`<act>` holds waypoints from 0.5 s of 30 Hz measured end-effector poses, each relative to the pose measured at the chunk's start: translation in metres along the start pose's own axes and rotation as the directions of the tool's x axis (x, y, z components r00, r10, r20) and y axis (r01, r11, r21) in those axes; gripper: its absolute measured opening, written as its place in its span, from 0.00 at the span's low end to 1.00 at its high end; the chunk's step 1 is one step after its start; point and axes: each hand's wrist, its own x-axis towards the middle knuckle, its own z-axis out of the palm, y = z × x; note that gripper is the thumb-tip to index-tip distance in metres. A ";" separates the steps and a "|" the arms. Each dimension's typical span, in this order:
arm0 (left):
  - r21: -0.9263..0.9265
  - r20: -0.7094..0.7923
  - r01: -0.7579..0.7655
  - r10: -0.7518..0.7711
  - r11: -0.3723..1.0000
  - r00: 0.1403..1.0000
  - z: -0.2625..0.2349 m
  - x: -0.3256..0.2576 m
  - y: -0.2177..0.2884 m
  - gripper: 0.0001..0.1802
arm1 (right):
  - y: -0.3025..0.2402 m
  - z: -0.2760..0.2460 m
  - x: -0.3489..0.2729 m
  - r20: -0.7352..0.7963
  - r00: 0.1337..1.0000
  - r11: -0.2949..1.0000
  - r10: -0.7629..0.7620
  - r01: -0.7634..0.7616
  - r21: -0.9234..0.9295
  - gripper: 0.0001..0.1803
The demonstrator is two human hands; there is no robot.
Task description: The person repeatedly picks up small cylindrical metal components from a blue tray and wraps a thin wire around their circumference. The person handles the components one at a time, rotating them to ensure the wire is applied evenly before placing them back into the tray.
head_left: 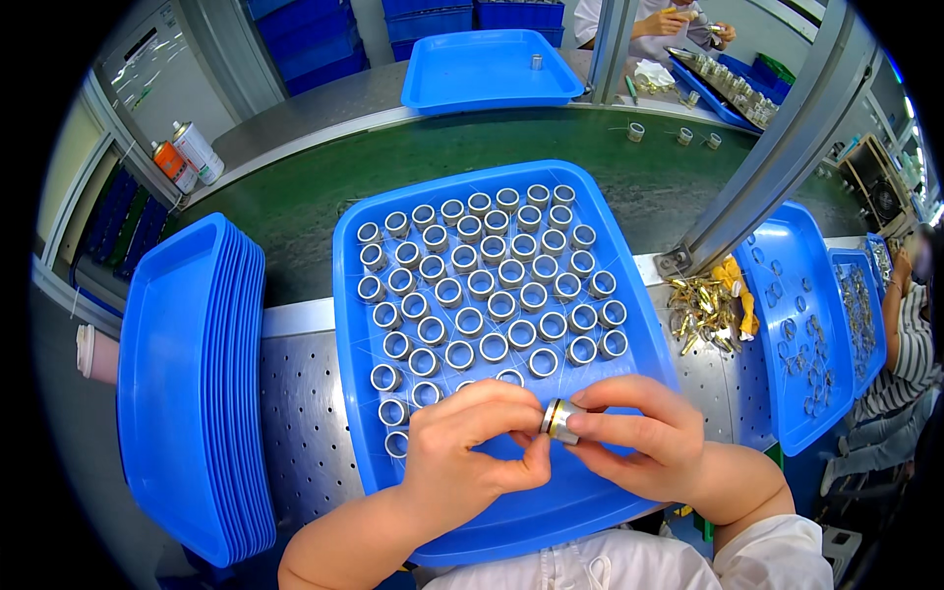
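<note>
Above the near part of a large blue tray (359, 334), both my hands are at one short silvery metal sleeve (560, 421) with a thin yellowish band round it. My right hand (644, 442) is closed on the sleeve, thumb and fingers gripping its right end. The fingers of my left hand (472, 438) are pinched at the sleeve's left edge; whether they also hold a thin wire cannot be made out. Many similar ring-shaped sleeves (501, 305) stand upright in rows in the tray, with fine wires sticking out from some.
Nested blue trays (197, 393) stand at left. Small brass-coloured parts (703, 310) and a yellow cloth (737, 295) lie at right, beside a tray of clear rings (806, 344). Beyond a green belt (305, 236) is another blue tray (492, 69). A metal post (767, 147) rises at right; co-workers sit beyond.
</note>
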 end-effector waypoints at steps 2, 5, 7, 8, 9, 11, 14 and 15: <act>0.011 -0.010 -0.016 0.016 1.000 1.000 0.000 -0.001 -0.001 0.11 | 0.000 0.000 0.002 0.010 0.999 0.999 -0.044 0.044 -0.017 0.20; 0.046 -0.037 -0.054 0.056 0.997 0.998 0.000 -0.003 -0.001 0.11 | -0.004 0.002 0.001 -0.050 0.997 0.998 0.054 -0.051 0.047 0.21; 0.078 -0.036 -0.085 0.088 0.993 0.995 0.000 -0.003 0.000 0.11 | -0.007 0.001 -0.002 -0.034 0.987 0.981 0.157 -0.152 0.123 0.22; 0.096 -0.024 -0.100 0.103 0.990 0.994 -0.001 -0.003 0.001 0.11 | -0.008 0.001 -0.002 -0.024 0.978 0.966 0.208 -0.201 0.160 0.22; 0.117 -0.011 -0.114 0.116 0.987 0.993 -0.001 -0.003 0.002 0.12 | -0.007 0.001 -0.002 -0.035 0.983 0.975 0.180 -0.174 0.135 0.22; 0.064 -0.031 -0.082 0.084 0.995 0.996 0.001 -0.001 0.002 0.12 | -0.004 0.001 -0.002 -0.056 0.991 0.989 0.124 -0.120 0.082 0.22; -0.004 -0.028 -0.032 0.032 0.999 0.999 0.002 0.000 0.001 0.11 | -0.001 0.003 -0.002 -0.070 0.996 0.999 0.046 -0.046 0.006 0.21; -0.023 -0.024 -0.012 0.012 1.000 1.000 0.002 0.000 0.001 0.11 | -0.001 0.003 -0.002 -0.063 0.998 1.000 0.027 -0.028 -0.014 0.20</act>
